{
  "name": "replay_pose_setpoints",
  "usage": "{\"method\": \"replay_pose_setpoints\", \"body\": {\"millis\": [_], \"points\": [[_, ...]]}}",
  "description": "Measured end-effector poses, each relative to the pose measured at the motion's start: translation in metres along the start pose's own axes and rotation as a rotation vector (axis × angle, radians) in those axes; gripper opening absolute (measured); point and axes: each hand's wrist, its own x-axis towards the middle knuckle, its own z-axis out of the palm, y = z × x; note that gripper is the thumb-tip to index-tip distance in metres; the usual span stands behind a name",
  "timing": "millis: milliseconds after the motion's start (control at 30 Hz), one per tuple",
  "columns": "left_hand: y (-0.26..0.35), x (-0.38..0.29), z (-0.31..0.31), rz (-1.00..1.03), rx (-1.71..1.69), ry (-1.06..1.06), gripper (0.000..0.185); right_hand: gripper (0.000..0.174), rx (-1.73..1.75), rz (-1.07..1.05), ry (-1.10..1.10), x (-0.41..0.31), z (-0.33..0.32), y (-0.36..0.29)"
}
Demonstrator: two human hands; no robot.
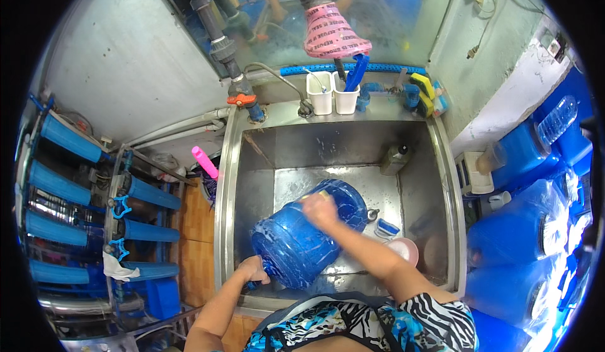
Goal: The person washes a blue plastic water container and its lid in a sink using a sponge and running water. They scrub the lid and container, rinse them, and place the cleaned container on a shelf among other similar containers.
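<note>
A large blue plastic water jug [307, 238] lies on its side, tilted, in a deep stainless steel sink [222, 196], with suds on its surface. My left hand [254, 270] grips the jug's neck end at the lower left. On the jug's upper side my right hand [320, 209] presses a yellow sponge [324, 194], mostly hidden by the fingers. To the right of the jug, on the sink floor, are a blue and white scrub brush [387, 228] and a pink bowl [405, 250], partly behind my right forearm. A bottle with a black cap [395, 159] stands in the back right corner.
Two white containers [320, 93] with brushes stand on the back ledge, near yellow sponges [422, 90]. A pink-wrapped fitting [335, 33] hangs above. An orange-handled valve [241, 100] is at back left. Blue filter housings [151, 231] line the left side; blue containers [508, 236] stand at right.
</note>
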Motion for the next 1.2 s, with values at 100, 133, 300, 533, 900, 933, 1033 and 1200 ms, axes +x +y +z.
{"method": "replay_pose_setpoints", "body": {"millis": [100, 133, 300, 533, 900, 933, 1033, 1200], "points": [[-0.003, 0.011, -0.002, 0.001, -0.120, -0.138, 0.032, 0.026, 0.230, -0.349, 0.309, -0.049, 0.006, -0.085], [-0.002, 0.011, 0.002, -0.037, -0.091, -0.113, 0.037, 0.025, 0.267, -0.324, 0.301, -0.048, 0.003, -0.083], [0.024, -0.016, 0.044, -0.154, 0.216, 0.397, 0.071, 0.022, -0.001, -0.040, 0.278, -0.011, -0.005, 0.045], [0.019, -0.007, 0.017, -0.092, 0.191, 0.289, 0.068, 0.015, -0.567, -0.059, 0.133, -0.008, 0.005, -0.013], [0.042, -0.024, 0.030, -0.036, 0.513, 0.614, 0.046, 0.033, -0.082, 0.304, 0.161, -0.002, -0.004, 0.088], [0.044, -0.024, 0.034, 0.006, 0.598, 0.664, 0.034, 0.033, -0.108, 0.297, 0.119, 0.011, -0.002, 0.100], [0.043, -0.022, 0.033, -0.003, 0.532, 0.631, 0.035, 0.035, -0.145, 0.327, -0.234, 0.020, -0.009, 0.079], [0.034, -0.017, 0.002, -0.079, 0.267, 0.309, 0.058, 0.044, 0.358, -0.212, -0.147, -0.007, -0.008, -0.064]]}}
